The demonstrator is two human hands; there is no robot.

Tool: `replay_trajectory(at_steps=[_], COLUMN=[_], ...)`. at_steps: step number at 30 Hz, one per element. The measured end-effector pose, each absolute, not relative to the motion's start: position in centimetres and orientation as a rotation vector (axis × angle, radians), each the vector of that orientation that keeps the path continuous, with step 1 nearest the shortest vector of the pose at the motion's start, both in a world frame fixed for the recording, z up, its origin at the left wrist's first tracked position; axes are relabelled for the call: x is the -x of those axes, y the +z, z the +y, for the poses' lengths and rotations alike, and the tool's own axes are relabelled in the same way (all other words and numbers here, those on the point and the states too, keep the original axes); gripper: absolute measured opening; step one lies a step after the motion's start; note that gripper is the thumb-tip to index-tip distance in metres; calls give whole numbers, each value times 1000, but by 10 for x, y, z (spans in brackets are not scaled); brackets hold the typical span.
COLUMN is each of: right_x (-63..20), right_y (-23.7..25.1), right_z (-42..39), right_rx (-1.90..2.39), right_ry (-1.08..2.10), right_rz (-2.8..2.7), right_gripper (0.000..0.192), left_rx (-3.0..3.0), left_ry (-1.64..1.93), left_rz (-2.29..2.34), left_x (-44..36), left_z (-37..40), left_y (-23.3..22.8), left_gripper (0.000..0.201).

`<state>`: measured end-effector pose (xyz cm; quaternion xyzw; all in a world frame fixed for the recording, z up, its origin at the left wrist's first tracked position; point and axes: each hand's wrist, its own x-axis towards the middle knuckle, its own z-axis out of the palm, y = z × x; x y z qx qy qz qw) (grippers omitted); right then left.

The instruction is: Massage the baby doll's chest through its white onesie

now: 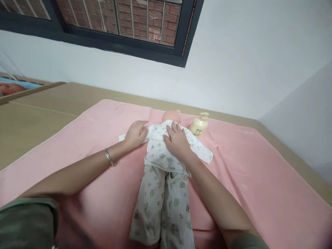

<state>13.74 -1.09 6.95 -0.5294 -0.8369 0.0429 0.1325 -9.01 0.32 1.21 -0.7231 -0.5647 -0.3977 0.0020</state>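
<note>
A baby doll (170,116) lies on its back on a pink towel (259,180), dressed in a white printed top (160,152) and matching trousers (163,207). My left hand (135,134) rests flat on the doll's left sleeve, fingers together. My right hand (177,140) lies palm down on the doll's chest, fingers spread toward its neck. Only the top of the doll's head shows past my hands. A silver bracelet (110,158) sits on my left wrist.
A cream pump bottle (199,125) stands upright on the towel just right of the doll's head. The towel covers a tan surface (38,114) against a white wall. A framed picture (15,86) lies at the far left, under a dark window frame.
</note>
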Motion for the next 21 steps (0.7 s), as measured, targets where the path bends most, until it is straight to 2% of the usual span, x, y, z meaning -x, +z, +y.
replay_trajectory(at_steps=[6, 8, 12, 15, 18, 21], right_x=[-135, -134, -133, -132, -131, -132], right_y=[62, 58, 54, 55, 57, 57], right_z=[-8, -7, -7, -7, -8, -9], right_rx=[1513, 1513, 1512, 1526, 1539, 1536], right_ry=[51, 13, -25, -26, -31, -45], right_rz=[-2441, -2431, -2414, -2410, -2405, -2403], right_gripper=[56, 56, 55, 55, 55, 56], left_rx=[2083, 2010, 1967, 2022, 1981, 1836], left_ry=[-530, -311, -192, -374, -816, -1303], left_rz=[-1992, -2076, -2169, -2258, -2289, -2305], left_x=[210, 253, 323, 349, 351, 343], left_z=[34, 42, 32, 17, 13, 20], left_y=[20, 24, 20, 11, 3, 1], left_gripper=[50, 40, 14, 21, 28, 26])
